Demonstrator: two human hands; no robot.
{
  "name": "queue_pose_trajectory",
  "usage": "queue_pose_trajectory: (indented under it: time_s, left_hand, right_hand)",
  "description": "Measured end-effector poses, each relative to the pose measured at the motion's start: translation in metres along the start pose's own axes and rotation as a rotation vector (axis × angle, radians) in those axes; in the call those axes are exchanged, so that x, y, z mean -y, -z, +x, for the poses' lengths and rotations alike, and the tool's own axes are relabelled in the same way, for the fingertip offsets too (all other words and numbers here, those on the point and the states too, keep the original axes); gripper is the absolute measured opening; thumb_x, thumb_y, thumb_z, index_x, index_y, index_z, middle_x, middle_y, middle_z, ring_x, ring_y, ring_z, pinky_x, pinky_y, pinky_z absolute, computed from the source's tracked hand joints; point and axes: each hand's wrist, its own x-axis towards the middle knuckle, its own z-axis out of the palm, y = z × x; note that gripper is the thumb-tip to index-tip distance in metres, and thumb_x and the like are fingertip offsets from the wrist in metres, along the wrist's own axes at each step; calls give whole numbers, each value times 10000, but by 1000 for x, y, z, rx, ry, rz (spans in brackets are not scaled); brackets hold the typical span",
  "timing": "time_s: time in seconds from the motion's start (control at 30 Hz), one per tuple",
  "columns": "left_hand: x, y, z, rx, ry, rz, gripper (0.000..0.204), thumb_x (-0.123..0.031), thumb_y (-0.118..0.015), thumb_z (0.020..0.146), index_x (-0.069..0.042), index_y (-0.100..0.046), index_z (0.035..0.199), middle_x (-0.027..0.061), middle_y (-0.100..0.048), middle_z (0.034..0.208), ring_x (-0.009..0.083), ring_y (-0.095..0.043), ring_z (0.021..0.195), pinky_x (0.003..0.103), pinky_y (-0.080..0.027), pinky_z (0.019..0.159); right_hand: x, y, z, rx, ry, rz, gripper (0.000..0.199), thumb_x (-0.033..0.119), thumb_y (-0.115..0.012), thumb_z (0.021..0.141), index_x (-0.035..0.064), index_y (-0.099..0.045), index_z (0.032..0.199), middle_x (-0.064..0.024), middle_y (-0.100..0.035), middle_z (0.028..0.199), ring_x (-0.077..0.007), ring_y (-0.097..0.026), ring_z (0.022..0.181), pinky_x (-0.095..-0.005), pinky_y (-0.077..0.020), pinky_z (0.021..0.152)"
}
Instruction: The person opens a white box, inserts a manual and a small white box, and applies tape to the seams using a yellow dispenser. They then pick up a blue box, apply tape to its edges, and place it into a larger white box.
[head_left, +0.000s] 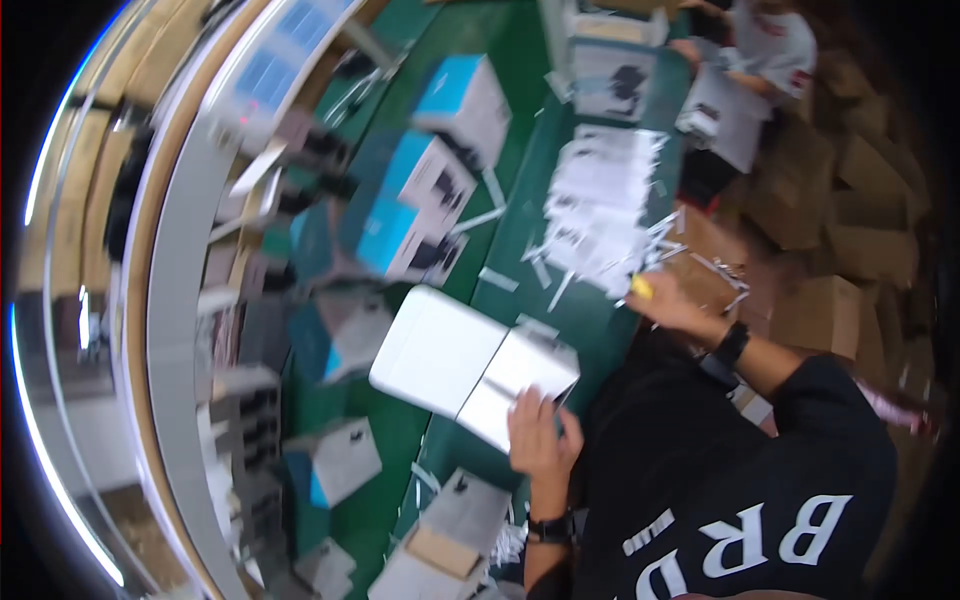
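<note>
My left hand [545, 438] lies on the near part of a white box [440, 350] whose lid is folded back to the left; its fingers are stretched over the box and the thumb stands apart. A dark slit runs across the box beside my fingertips. My right hand [668, 302] is closed round a small yellow object [641, 287], mostly hidden by the fingers and blurred, so its kind cannot be told. It is beside the near end of a row of white printed sheets [600, 200] with loose paper strips about them.
On the green table [390, 400] stand blue-and-white boxes [425, 205], with more printed boxes [345, 460] nearer. A shelf with a curved-looking edge [165, 300] runs along the left. A co-worker [775, 50] is at the far right, before brown cartons [820, 315].
</note>
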Motion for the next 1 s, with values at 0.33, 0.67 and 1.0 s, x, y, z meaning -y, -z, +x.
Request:
queue_pose_trajectory:
  time_s: [0.33,0.67,1.0]
  left_hand:
    - [8,25,-14,9,90,28,254,-95,-763,832,-1,-740,1067,170,-737,1239,357,-711,1161,458,-538,1018]
    - [-5,32,-28,-162,771,-1218,403,-106,-674,983,1,-583,1361,145,-692,1274,326,-713,1117,442,-587,938]
    - [-14,5,-10,-63,929,-1590,526,-83,-618,1034,-24,-429,1521,173,-635,1357,290,-674,1182,420,-610,901]
  right_hand:
    - [239,-87,51,376,437,541,279,273,-747,950,35,-717,1091,-59,-696,871,-99,-620,787,-298,-508,692]
    - [203,-19,-23,643,584,494,224,221,-755,941,34,-680,1042,-88,-761,990,-186,-725,892,-311,-565,778]
    - [213,33,-45,467,587,54,297,358,-704,953,63,-727,970,-131,-723,873,-352,-712,792,-430,-549,681]
